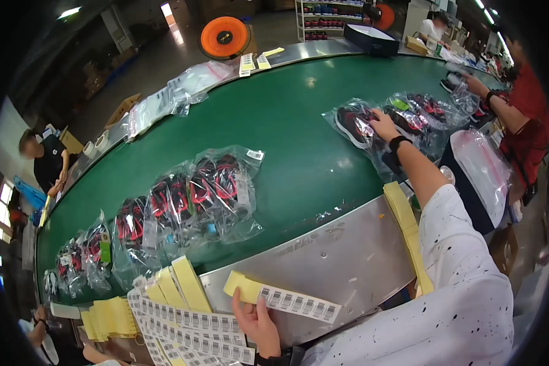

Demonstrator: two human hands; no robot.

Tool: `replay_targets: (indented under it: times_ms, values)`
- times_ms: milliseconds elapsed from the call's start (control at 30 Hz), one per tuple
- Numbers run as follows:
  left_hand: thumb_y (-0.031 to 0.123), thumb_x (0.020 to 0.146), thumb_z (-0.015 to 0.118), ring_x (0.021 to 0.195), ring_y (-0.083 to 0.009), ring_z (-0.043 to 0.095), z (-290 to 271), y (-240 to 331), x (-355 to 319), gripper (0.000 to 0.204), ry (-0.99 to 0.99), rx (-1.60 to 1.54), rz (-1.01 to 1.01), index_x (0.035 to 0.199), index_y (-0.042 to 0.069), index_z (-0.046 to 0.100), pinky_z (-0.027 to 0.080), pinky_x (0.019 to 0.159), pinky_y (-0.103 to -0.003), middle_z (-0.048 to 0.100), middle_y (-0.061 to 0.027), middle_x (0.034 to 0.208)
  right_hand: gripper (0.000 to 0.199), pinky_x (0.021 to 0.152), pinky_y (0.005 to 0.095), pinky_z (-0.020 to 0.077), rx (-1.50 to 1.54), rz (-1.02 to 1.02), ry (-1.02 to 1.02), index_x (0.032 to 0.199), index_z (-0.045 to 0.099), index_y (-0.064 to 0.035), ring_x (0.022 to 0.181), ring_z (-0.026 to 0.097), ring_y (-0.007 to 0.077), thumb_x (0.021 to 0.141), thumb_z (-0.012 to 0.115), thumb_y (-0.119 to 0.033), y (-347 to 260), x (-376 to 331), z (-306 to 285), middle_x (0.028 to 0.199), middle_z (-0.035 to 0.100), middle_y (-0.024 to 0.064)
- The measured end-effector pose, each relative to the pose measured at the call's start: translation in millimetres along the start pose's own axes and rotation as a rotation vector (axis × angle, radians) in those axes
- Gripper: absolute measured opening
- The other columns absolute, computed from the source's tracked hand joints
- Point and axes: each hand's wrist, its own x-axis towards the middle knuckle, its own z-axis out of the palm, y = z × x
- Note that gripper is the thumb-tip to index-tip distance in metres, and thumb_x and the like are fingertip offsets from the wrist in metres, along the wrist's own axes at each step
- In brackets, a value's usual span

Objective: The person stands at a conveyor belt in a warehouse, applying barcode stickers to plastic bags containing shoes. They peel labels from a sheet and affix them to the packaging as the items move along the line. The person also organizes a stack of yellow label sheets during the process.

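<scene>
My left hand (259, 326) is near the front metal edge, thumb and fingers closed on a strip of barcode labels (302, 304) with yellow backing. Stretched out to the far right, my right hand (385, 126) grips a clear bag of dark shoes (355, 124) with red parts and pale soles, lying on the green conveyor belt (293, 140). More bagged shoes (412, 116) lie just right of that hand. Left of centre, several bagged pairs (216, 189) lie in a row, one with a white label on its bag corner.
Barcode strips (195, 320) and yellow backing (110, 318) cover the front left. Another yellow strip (407, 229) drapes over the metal ledge (323, 256). A dark box with clear bags (479, 165) stands right. A co-worker in red (524, 104) handles shoes there; another person (52, 161) stands far left.
</scene>
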Motion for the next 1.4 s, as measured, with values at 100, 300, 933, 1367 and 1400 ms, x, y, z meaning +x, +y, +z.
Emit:
replay_targets:
  times_ms: [100, 300, 933, 1367, 1400]
  values:
    - [-0.004, 0.092, 0.049, 0.096, -0.0188, 0.062, -4, -5, 0, 0.042, 0.017, -0.003, 0.002, 0.132, -0.002, 0.038, 0.049, 0.083, -0.027, 0.063, -0.0176, 0.109, 0.042, 0.091, 0.0446, 0.0483, -0.067, 0.012, 0.01, 0.119, 0.061, -0.0169, 0.104, 0.059, 0.0424, 0.077, 0.062, -0.023, -51, -11, 46, 0.116, 0.058, 0.0253]
    - [0.0, 0.094, 0.049, 0.089, -0.0151, 0.063, 8, -4, 0, 0.034, 0.067, -0.034, 0.003, 0.127, -0.003, 0.045, 0.051, 0.076, -0.025, 0.065, -0.0129, 0.1, 0.041, 0.087, 0.0456, 0.0492, 0.162, -0.265, -0.168, 0.118, 0.061, -0.0184, 0.1, 0.059, 0.0423, 0.078, 0.065, -0.022, -154, -69, 100, 0.11, 0.057, 0.0251]
    - [-0.001, 0.091, 0.055, 0.081, -0.0105, 0.063, 0, 54, -9, 0.02, 0.11, 0.262, 0.118, 0.11, -0.006, 0.055, 0.05, 0.071, -0.021, 0.066, -0.0097, 0.091, 0.013, 0.063, 0.0361, 0.0471, 0.949, -0.807, -0.899, 0.084, 0.063, 0.0028, 0.069, 0.059, 0.0278, 0.083, 0.064, -0.01, -314, -312, 52, 0.077, 0.062, 0.0127]
    - [-0.008, 0.084, 0.057, 0.093, -0.0152, 0.062, 24, 43, 12, 0.049, -0.109, 0.188, -0.03, 0.131, -0.007, 0.041, 0.05, 0.076, -0.024, 0.06, -0.0146, 0.112, 0.007, 0.079, 0.0356, 0.0459, 0.736, -1.097, -0.556, 0.078, 0.054, 0.0033, 0.096, 0.054, 0.0294, 0.077, 0.059, -0.003, -301, -290, 29, 0.1, 0.052, 0.015]
    - [-0.008, 0.084, 0.057, 0.093, -0.0158, 0.063, 22, 41, 14, 0.049, -0.104, 0.207, -0.02, 0.131, -0.007, 0.041, 0.051, 0.077, -0.024, 0.06, -0.0149, 0.112, 0.007, 0.08, 0.0352, 0.0458, 0.775, -1.082, -0.534, 0.079, 0.055, 0.0027, 0.097, 0.053, 0.0294, 0.078, 0.059, -0.003, -304, -285, 25, 0.1, 0.052, 0.0146]
